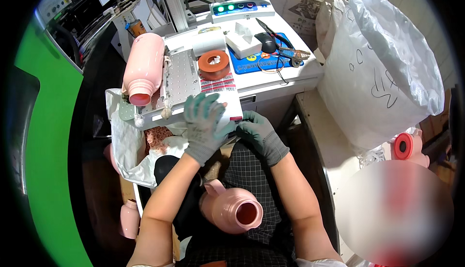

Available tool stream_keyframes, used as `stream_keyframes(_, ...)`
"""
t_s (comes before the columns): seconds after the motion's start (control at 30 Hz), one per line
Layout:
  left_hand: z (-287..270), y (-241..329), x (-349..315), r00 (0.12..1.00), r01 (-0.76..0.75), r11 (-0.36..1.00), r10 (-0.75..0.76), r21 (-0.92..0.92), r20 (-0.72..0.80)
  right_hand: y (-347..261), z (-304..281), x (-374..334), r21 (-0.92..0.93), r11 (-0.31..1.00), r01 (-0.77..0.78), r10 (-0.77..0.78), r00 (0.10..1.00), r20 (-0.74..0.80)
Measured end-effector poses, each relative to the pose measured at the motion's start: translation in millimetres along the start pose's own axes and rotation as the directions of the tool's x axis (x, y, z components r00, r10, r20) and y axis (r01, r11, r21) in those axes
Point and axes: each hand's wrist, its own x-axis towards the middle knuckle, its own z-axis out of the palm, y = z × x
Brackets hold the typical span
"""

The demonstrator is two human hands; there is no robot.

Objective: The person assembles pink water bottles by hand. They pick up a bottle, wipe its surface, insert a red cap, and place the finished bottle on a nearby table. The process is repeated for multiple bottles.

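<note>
My left hand (201, 127), in a grey glove with green fingertips, lies with its fingers spread on a white sheet of labels (218, 84) that hangs over the front edge of the worktable. My gloved right hand (264, 137) is closed at the sheet's lower right corner, beside a small red label (236, 118). The thumb of the left hand reaches close to the right fingers. Between my thighs rests a pink thermos jug shell (232, 210), its open mouth tilted up toward me and its handle on the far side.
Another pink jug shell (144, 68) lies on a perforated metal plate (183, 78). A roll of brown tape (213, 65), tissue box (243, 44), black mouse (266, 42) and pliers (294, 54) occupy the worktable. A large white sack (382, 68) stands right; another pink shell (129, 219) stands lower left.
</note>
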Motion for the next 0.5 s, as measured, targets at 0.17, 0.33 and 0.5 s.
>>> stream_keyframes(0.17, 20.3, 2.2, 7.0, 0.996, -0.084, 0.996, 0.084, 0.017, 0.008, 15.8, -8.4, 10.6, -0.004, 0.996, 0.091, -0.091, 0.996, -0.009)
stream_keyframes(0.33, 16.6, 5.9, 5.1, 0.995, -0.1, 0.995, 0.1, -0.004, -0.008, 10.4, -1.5, 1.8, -0.023, 0.996, 0.083, -0.083, 0.996, -0.02)
stream_keyframes(0.5, 17.6, 3.3, 4.2, 0.994, -0.107, 0.993, 0.106, -0.041, -0.027, 13.9, 0.9, 4.3, 0.004, 0.997, 0.081, -0.081, 0.996, -0.024)
